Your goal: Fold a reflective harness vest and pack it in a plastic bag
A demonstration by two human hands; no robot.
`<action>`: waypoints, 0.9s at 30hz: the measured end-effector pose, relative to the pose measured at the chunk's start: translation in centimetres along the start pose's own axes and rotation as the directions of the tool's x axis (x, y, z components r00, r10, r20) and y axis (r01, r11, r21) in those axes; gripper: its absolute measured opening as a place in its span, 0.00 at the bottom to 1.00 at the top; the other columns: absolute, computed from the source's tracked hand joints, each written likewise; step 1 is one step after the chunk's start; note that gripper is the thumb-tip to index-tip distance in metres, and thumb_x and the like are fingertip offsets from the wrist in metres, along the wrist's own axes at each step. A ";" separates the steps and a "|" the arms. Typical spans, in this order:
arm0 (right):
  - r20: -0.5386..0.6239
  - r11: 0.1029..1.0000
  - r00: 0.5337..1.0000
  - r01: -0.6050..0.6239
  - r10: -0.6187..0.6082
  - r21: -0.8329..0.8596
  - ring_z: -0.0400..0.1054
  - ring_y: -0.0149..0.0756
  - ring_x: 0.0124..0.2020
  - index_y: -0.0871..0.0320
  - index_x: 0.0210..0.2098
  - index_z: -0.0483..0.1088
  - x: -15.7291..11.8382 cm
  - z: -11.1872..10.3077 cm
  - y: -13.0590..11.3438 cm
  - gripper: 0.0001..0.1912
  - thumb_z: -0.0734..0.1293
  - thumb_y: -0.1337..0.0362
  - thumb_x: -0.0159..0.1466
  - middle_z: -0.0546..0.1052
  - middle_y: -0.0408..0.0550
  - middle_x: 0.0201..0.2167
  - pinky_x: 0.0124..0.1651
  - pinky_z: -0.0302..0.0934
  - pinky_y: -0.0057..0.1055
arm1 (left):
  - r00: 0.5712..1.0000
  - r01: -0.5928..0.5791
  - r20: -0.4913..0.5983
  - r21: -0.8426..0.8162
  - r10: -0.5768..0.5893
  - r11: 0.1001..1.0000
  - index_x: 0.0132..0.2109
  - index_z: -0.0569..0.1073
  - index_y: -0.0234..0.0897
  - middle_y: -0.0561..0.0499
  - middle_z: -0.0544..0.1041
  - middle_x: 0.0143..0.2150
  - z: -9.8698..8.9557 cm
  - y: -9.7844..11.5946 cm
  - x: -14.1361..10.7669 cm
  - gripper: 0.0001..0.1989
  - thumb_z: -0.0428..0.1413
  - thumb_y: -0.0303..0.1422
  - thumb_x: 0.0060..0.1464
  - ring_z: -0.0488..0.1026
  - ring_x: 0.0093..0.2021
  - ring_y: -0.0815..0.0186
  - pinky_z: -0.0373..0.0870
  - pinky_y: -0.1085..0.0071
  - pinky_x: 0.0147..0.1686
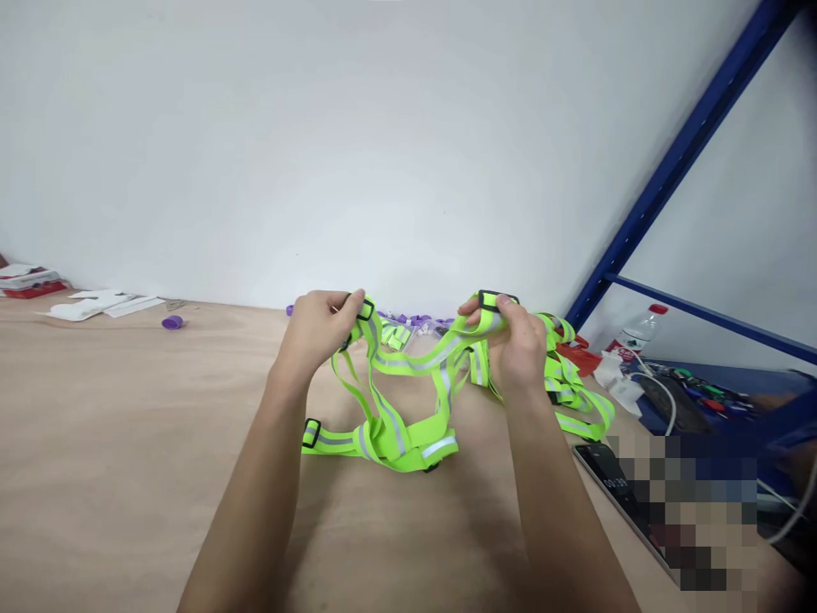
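Between my two hands hangs a neon-yellow reflective harness (412,364) of elastic straps with grey stripes and black buckles. My left hand (328,328) pinches a strap at a small black buckle (365,310). At the other side my right hand (517,336) grips the strap by a larger black slider buckle (498,300). The straps sag between the hands, and their lower part (396,443) rests bunched on the table or just over it; I cannot tell which. Another black buckle (311,432) sits on the lower left strap end.
More neon straps (578,396) lie heaped beyond my right hand. Purple rolls (421,321) and a plastic bag stand along the wall. At right are a phone (613,485), a bottle (644,328), cables and a blue metal frame (677,162). White papers (95,305) lie far left.
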State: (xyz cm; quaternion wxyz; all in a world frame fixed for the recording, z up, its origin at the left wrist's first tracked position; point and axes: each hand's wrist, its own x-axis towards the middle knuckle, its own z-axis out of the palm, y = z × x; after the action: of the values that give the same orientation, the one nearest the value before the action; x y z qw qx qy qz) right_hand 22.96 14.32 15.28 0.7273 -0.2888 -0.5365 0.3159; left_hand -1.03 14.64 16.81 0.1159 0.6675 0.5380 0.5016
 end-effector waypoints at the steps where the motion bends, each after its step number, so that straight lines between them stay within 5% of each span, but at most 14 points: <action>1: -0.029 1.000 0.999 0.015 -0.015 -0.019 0.74 0.42 0.33 0.59 0.17 0.69 0.2 -0.4 -0.1 0.20 0.67 0.53 0.59 0.77 0.52 0.26 0.37 0.69 0.34 | 0.999 0.006 -0.044 0.055 -0.004 0.998 0.15 0.64 0.40 0.55 0.57 0.14 -0.3 -0.2 0.1 0.25 0.54 0.43 0.58 0.55 0.19 0.69 0.50 0.70 0.21; 5: -0.149 0.994 0.984 0.095 -0.101 -0.047 0.73 0.41 0.30 0.58 0.16 0.67 0.8 -1.8 -0.8 0.18 0.67 0.56 0.57 0.74 0.50 0.22 0.33 0.68 0.33 | 0.981 0.021 -0.195 0.122 0.003 0.992 0.15 0.55 0.41 0.56 0.50 0.15 -1.4 -0.3 0.1 0.25 0.54 0.39 0.56 0.49 0.20 0.69 0.47 0.68 0.22; 9: -0.226 0.987 0.960 0.154 -0.163 -0.054 0.72 0.40 0.28 0.58 0.16 0.68 1.1 -2.7 -1.3 0.18 0.67 0.56 0.57 0.73 0.49 0.20 0.33 0.69 0.33 | 0.923 -0.077 -0.377 0.007 0.074 0.997 0.17 0.54 0.39 0.55 0.54 0.18 -2.0 -0.2 0.0 0.22 0.55 0.34 0.52 0.52 0.22 0.69 0.50 0.68 0.24; 15: -0.225 0.979 0.955 0.176 -0.195 -0.102 0.71 0.38 0.26 0.58 0.16 0.68 0.9 -2.7 -1.7 0.19 0.66 0.55 0.59 0.73 0.49 0.20 0.31 0.67 0.32 | 0.890 -0.184 -0.453 -0.249 0.054 0.951 0.18 0.59 0.38 0.53 0.67 0.24 -1.8 -1.0 0.6 0.17 0.57 0.34 0.49 0.64 0.28 0.68 0.62 0.71 0.28; 17: -0.203 0.979 0.961 0.170 -0.189 -0.109 0.70 0.37 0.25 0.58 0.17 0.68 0.9 -2.6 -1.7 0.19 0.65 0.55 0.59 0.73 0.49 0.20 0.29 0.65 0.31 | 0.882 -0.186 -0.470 -0.329 0.010 0.926 0.17 0.58 0.38 0.54 0.63 0.21 -1.6 -1.4 0.9 0.19 0.58 0.34 0.47 0.62 0.26 0.69 0.63 0.71 0.27; 21: -0.121 0.989 0.986 0.102 -0.115 -0.106 0.70 0.37 0.25 0.59 0.17 0.70 0.7 -2.6 -1.6 0.18 0.66 0.56 0.58 0.74 0.50 0.22 0.27 0.62 0.30 | 0.909 -0.134 -0.397 -0.571 -0.129 0.810 0.17 0.53 0.38 0.59 0.49 0.18 -1.5 -1.9 1.4 0.24 0.62 0.34 0.45 0.53 0.19 0.75 0.57 0.74 0.20; 27: -0.066 0.989 0.998 -0.004 -0.006 -0.149 0.67 0.36 0.22 0.58 0.18 0.69 0.7 -2.8 -1.2 0.21 0.68 0.50 0.58 0.72 0.48 0.20 0.25 0.60 0.30 | 0.974 0.060 -0.086 -0.791 -0.208 0.609 0.35 0.67 0.42 0.57 0.69 0.24 -2.4 -1.0 1.5 0.13 0.63 0.31 0.42 0.71 0.19 0.69 0.63 0.75 0.17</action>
State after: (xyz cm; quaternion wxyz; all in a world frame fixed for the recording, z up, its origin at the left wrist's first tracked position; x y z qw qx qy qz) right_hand 26.00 13.83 15.88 0.7213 -0.3522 -0.5344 0.2648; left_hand -3.66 15.40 18.06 0.3861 0.4625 0.3219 0.7303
